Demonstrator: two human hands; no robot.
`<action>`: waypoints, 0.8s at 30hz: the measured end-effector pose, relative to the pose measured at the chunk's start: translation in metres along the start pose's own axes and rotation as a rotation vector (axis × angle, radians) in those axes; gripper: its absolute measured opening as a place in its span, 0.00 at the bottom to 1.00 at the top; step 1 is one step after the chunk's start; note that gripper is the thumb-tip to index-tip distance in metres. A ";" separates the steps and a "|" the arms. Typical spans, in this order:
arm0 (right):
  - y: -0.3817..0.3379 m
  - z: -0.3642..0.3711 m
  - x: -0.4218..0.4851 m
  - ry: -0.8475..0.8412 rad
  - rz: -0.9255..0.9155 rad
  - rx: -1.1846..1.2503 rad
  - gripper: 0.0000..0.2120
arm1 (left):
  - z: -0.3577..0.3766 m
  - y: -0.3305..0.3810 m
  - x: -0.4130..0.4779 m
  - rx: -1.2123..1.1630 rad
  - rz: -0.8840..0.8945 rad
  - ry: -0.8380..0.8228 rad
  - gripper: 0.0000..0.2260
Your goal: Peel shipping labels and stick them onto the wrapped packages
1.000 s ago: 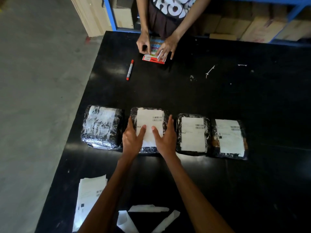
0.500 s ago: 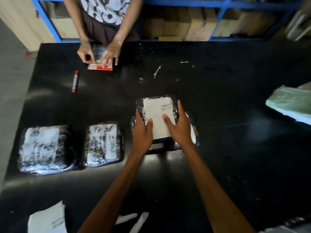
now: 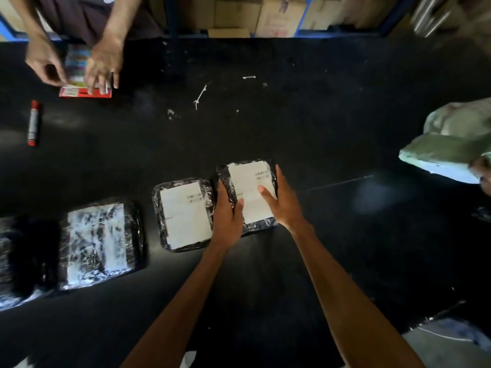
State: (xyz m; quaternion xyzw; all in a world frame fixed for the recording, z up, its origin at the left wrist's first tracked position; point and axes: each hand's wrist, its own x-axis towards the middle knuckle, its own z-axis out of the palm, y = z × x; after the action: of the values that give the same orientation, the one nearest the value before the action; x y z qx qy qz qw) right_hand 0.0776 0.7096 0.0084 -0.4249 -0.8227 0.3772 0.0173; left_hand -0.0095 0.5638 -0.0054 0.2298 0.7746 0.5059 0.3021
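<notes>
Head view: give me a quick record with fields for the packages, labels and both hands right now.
held package: black-wrapped, white label on top, rightmost in the row
left hand: grips its left edge, thumb on the label
right hand: holds its right edge, thumb on the label
neighbour package: labelled, just left of the left hand
third package: further left, shiny wrap
fourth package: at left edge, blurred
marker: lying far left on the black table
</notes>
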 end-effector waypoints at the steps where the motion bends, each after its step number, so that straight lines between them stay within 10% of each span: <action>1: -0.001 0.001 -0.002 0.023 -0.002 -0.081 0.39 | -0.001 -0.001 -0.001 0.018 0.007 0.006 0.33; 6: -0.036 0.022 -0.044 0.231 -0.090 -0.362 0.33 | -0.033 -0.003 -0.021 0.089 0.020 -0.026 0.30; 11: -0.084 0.090 -0.142 0.360 -0.307 -0.043 0.29 | -0.120 -0.014 -0.110 0.042 0.094 0.045 0.14; 24: -0.178 0.299 -0.296 -0.637 -0.361 -0.013 0.15 | -0.303 -0.190 -0.365 0.389 -0.524 0.691 0.16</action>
State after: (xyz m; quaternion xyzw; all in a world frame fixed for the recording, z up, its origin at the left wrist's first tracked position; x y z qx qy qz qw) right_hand 0.0404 0.2545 -0.0061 -0.1342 -0.8510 0.4763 -0.1759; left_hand 0.0285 0.0546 -0.0018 -0.1029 0.9420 0.3049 0.0955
